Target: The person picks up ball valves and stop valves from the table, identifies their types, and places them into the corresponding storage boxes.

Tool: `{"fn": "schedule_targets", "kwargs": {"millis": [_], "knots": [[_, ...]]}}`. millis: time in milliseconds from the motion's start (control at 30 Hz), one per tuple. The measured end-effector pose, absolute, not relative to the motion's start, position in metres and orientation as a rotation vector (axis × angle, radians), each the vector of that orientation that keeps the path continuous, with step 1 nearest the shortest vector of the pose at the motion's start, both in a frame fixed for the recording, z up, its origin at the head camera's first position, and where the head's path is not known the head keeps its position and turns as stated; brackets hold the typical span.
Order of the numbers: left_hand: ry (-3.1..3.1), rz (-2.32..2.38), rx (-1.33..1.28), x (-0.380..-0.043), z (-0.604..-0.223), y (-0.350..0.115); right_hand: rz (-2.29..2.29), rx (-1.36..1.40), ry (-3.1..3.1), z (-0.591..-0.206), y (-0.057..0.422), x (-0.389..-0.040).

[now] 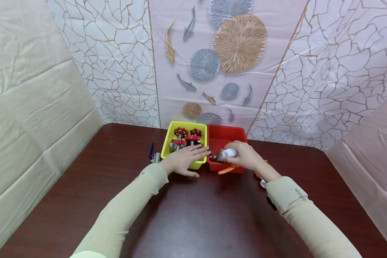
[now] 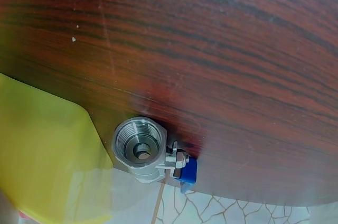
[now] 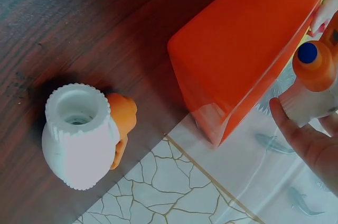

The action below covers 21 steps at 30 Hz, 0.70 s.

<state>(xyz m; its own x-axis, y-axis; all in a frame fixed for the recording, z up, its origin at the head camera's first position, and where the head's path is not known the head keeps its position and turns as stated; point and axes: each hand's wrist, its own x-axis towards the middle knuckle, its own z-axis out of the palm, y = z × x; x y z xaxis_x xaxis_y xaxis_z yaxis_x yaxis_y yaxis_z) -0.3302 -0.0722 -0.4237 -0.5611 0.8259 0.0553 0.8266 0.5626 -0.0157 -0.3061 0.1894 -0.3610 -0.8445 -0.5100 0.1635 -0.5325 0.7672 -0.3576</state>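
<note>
My right hand [image 1: 243, 154] grips a white plastic valve [image 1: 229, 153] with an orange handle [image 1: 227, 170] over the front of the red bin [image 1: 242, 131]. In the right wrist view its orange handle [image 3: 317, 71] has a blue round cap, and fingers lie on the white body. A metal valve [image 1: 220, 156] is inside the red bin beside it. My left hand [image 1: 186, 159] spreads its fingers over the front of the yellow bin [image 1: 164, 145], holding nothing, fingertips near the red bin. Several valves with red handwheels [image 1: 181, 132] lie in the yellow bin, partly hidden by that hand.
Left of the yellow bin stands a metal ball valve [image 2: 141, 147] with a blue handle [image 2: 188, 174]. Right of the red bin, another white valve [image 3: 79, 139] with an orange handle is on the dark table [image 1: 193, 222]. A black object [image 1: 271, 203] shows beside the right sleeve. Patterned cloth hangs behind.
</note>
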Motion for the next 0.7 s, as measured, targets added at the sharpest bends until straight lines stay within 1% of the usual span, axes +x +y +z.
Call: {"fn": "schedule_targets", "kwargs": {"millis": [300,700], "knots": [[-2.739,-0.029,-1.440,-0.331,-0.424,-0.072,0.592,0.757,-2.956,-0.358,0.189,-0.321],[-2.722,-0.040,-1.447,-0.332,-0.427,-0.073,0.673,0.604,-3.064,-0.363,0.186,-0.343]]}}
